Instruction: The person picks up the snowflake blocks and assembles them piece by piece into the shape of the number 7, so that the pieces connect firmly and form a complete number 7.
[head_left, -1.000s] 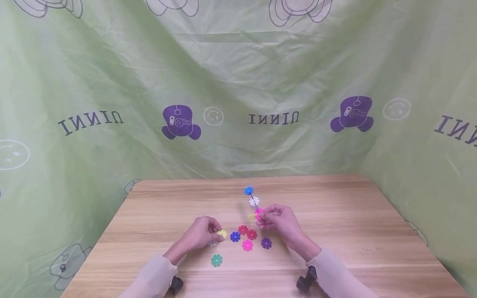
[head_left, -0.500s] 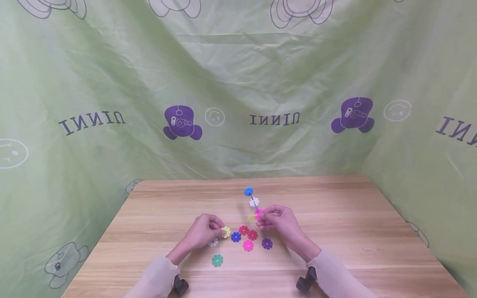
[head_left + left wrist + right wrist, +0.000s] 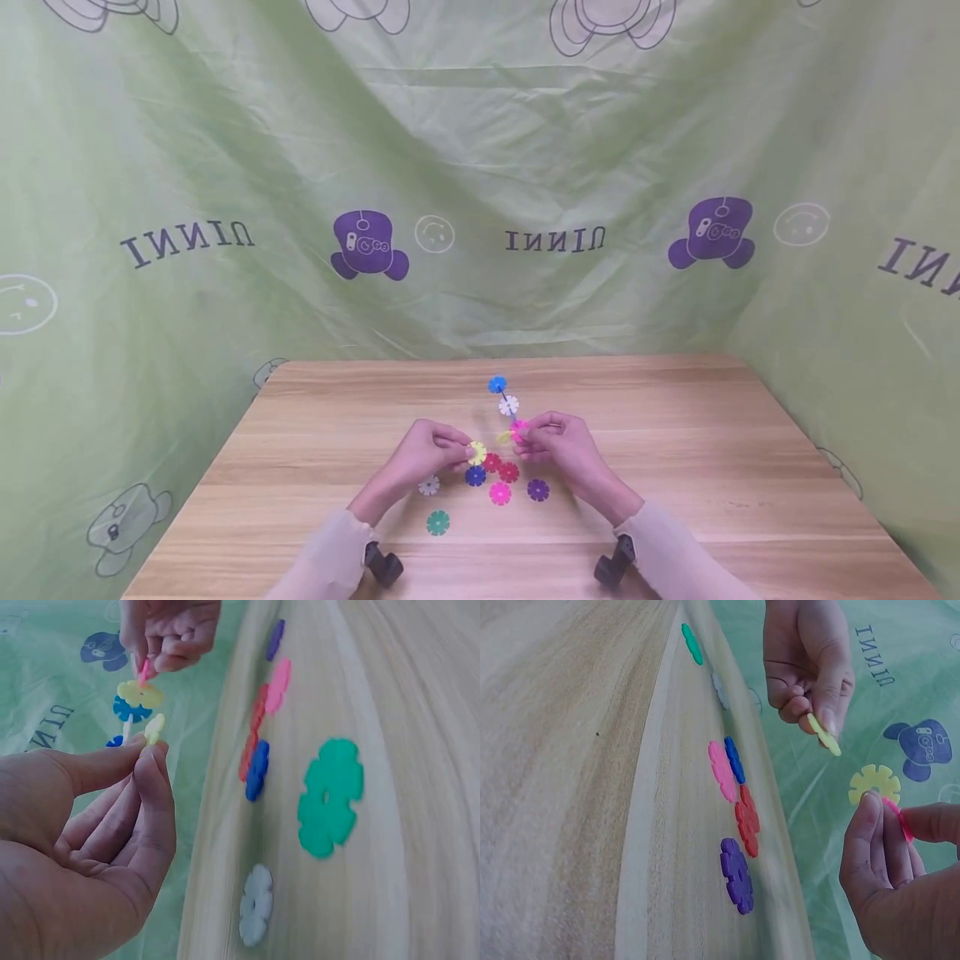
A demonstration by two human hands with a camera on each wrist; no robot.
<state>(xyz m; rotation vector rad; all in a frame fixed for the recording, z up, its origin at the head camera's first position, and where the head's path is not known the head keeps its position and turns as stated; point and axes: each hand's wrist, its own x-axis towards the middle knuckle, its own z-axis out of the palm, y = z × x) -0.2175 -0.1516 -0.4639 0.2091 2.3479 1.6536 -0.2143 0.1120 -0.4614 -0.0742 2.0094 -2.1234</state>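
Note:
My left hand (image 3: 429, 454) pinches a yellow notched disc (image 3: 477, 452) between thumb and forefinger, raised over the table. To its right, my right hand (image 3: 564, 442) pinches a pink notched disc (image 3: 897, 817) that belongs to a joined chain. Another yellow disc (image 3: 874, 784) is slotted onto that pink one. Farther along the chain come a white disc (image 3: 508, 405) and a light blue disc (image 3: 497, 384) at its far end, with a blue disc (image 3: 133, 709) edge-on between them in the head view. The two hands are a short gap apart.
Loose discs lie on the wooden table (image 3: 675, 467) below the hands: dark blue (image 3: 476, 476), two red (image 3: 508, 472), pink (image 3: 500, 493), purple (image 3: 537, 490), white (image 3: 428, 485) and green (image 3: 438, 522). A green printed curtain (image 3: 465, 167) hangs behind the table.
My left hand has moved right and slightly up with the yellow disc, closer to the chain, uncovering the loose white disc. My right hand has hardly moved.

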